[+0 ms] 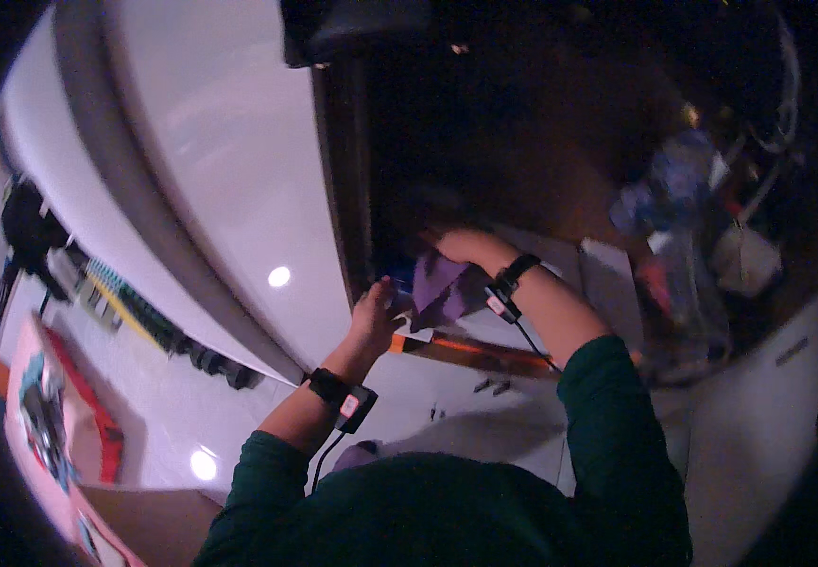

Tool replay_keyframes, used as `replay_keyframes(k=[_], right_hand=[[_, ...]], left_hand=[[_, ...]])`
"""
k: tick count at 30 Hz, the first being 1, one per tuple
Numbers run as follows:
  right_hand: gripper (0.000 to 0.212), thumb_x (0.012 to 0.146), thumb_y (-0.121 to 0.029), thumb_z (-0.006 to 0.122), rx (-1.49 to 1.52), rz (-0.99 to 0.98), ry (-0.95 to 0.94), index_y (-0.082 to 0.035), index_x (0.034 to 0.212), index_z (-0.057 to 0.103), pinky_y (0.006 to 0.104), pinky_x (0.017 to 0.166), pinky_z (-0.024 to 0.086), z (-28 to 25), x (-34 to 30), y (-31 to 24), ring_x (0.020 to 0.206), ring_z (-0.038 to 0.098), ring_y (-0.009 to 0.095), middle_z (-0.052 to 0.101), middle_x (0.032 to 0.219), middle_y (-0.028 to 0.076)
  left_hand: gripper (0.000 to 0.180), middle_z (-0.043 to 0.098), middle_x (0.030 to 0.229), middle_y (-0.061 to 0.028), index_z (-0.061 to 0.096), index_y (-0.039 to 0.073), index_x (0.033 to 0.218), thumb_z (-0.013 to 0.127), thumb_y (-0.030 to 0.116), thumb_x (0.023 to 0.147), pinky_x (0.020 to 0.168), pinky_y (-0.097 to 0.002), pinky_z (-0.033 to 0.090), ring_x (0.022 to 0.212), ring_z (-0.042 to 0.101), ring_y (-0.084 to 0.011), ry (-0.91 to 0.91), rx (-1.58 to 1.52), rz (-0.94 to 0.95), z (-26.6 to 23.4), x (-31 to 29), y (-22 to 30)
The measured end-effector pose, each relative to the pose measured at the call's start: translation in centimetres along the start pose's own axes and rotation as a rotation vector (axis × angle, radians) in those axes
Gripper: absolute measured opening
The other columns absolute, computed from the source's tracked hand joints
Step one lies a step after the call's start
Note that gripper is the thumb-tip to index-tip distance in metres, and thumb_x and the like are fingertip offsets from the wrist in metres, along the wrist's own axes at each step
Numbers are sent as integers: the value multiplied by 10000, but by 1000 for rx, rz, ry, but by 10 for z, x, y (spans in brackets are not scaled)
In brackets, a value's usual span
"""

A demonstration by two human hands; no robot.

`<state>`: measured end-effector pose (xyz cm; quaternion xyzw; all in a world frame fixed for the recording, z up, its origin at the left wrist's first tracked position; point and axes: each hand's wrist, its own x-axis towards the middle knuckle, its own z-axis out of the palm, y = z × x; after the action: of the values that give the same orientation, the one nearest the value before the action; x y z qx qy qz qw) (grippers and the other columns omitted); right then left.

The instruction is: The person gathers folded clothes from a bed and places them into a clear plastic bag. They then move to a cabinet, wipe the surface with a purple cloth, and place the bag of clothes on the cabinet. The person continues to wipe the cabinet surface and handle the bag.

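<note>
A purple cloth [440, 286] hangs in folds between my two hands, at the near edge of a dark brown surface [522, 123]. My right hand [464, 246] is over the top of the cloth, its fingers curled at the fabric and partly lost in the dark. To the left of the cloth, my left hand [371, 317] has its thumb up and its fingers closed. A small bluish, shiny thing shows beside its fingers, too dim to name. White sheet-like material [499, 326] lies under and beside the cloth, near a strip with an orange edge [475, 352].
A large white curved panel [229, 142] rises along the left. Crumpled clear plastic bags [678, 189] and a pale container [747, 260] stand at the right. On the floor at left are a pink box [26, 364] with odds and ends and a black object [31, 222].
</note>
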<state>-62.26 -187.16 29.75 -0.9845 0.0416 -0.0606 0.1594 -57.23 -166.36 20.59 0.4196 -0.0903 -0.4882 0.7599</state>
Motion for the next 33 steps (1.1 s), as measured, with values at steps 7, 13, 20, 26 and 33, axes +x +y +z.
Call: replay_keyframes(k=[7,13,20,26,33], right_hand=[[490,955,-415,335,107,36,81,-113,1328,432,370,1040,313,-21,48,16,1251,394,302,389,1391,133],[444,966,-351,341,-220,180,44,-72,1286,467,364,988,370,-10,94,61,1193,448,277,451,1331,150],[440,956,-339,368,-149,324,192,-62,1284,465,368,976,377,-22,102,47,1178,456,279,457,1320,157],[438,948,-328,390,60,455,378,-53,1281,463,371,966,384,-35,118,-9,1166,463,282,463,1310,163],[438,938,-315,417,349,528,465,-43,1279,461,374,954,392,-32,123,-40,1152,471,285,469,1299,170]], left_hand=[[446,574,1148,-88,393,74,1284,535,203,882,689,-362,502,950,607,-251,199,77,74,-9,-49,15],[344,626,1061,-59,505,57,1178,499,243,889,682,-284,465,883,604,-177,113,355,43,-36,-90,69],[361,635,1031,-56,524,83,1182,513,298,892,712,-295,477,866,603,-153,26,485,-1,-88,-108,98],[327,627,983,-27,537,86,1133,525,314,900,634,-244,464,797,584,-111,7,423,33,-141,-155,129],[363,625,995,-35,531,54,1171,530,299,903,664,-244,478,844,592,-121,326,305,160,-197,-269,145]])
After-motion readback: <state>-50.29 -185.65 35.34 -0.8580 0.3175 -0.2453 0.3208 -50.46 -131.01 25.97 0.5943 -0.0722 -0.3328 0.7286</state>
